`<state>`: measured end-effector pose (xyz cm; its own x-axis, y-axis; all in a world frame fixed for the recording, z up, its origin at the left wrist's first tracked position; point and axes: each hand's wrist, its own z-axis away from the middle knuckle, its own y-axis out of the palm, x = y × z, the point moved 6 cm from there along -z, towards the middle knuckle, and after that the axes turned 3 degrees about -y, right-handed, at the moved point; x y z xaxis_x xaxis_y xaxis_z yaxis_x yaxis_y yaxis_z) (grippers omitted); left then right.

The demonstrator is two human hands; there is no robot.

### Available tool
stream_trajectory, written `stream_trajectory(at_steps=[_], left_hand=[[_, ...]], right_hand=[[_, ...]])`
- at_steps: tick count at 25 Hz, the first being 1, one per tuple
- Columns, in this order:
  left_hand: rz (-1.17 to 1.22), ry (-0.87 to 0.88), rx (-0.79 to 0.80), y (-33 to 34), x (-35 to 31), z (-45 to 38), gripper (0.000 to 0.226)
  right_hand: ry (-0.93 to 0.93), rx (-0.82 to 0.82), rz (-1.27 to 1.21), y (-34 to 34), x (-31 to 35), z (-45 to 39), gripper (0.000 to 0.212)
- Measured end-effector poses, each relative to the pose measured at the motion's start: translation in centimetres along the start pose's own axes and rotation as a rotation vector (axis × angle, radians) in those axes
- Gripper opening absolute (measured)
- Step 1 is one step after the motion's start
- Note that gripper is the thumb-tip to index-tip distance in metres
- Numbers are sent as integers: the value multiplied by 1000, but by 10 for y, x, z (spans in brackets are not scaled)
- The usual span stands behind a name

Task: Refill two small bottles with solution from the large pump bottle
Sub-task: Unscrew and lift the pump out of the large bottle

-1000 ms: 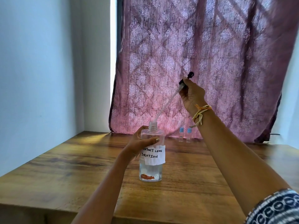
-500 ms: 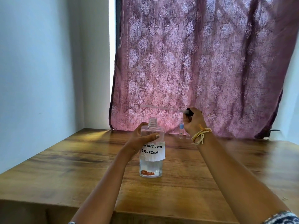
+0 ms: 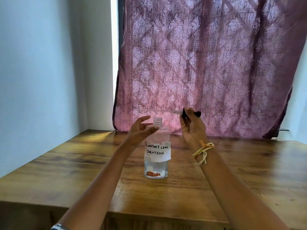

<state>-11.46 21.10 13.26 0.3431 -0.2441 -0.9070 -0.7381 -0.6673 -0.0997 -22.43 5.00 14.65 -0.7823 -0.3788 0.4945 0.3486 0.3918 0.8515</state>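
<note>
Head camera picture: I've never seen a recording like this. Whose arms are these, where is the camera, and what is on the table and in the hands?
There is no machine here. A person wears a camera on the head, so you look forward and down along their own two arms. On the wooden table stands a clear bottle with its top off and a paper label reading "contact lens solution". The right hand holds the removed pump, black head pinched in the fingers, its thin tube pointing sideways above the bottle. The left hand is open beside the bottle's neck, holding nothing. A patterned curtain hangs behind.
</note>
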Motion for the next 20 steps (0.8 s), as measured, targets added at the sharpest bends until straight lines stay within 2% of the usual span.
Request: stream_trajectory(at_steps=[3, 4, 6, 9, 13, 15, 18, 20], left_hand=[[44, 101, -160, -17, -26, -1, 43], [103, 127, -203, -21, -33, 0, 36], [218, 146, -263, -27, -44, 5, 34], [398, 76, -323, -38, -43, 16, 34], [624, -97, -397, -64, -19, 36, 21], [620, -206, -428, -78, -2, 45, 21], [465, -384, -460, -91, 33, 55, 23], [318, -470, -472, -97, 55, 58, 25]], right_hand=[[-124, 110, 173, 33, 11, 21, 18], [-163, 168, 228, 44, 13, 30, 15], [-228, 315, 319, 65, 12, 52, 16], [-317, 453, 418, 78, 4, 82, 19], [-236, 627, 566, 72, -26, 112, 22], [-204, 636, 763, 58, -46, 120, 26], [-214, 645, 1120, 29, -80, 128, 39], [-229, 761, 1287, 14, -103, 136, 42]])
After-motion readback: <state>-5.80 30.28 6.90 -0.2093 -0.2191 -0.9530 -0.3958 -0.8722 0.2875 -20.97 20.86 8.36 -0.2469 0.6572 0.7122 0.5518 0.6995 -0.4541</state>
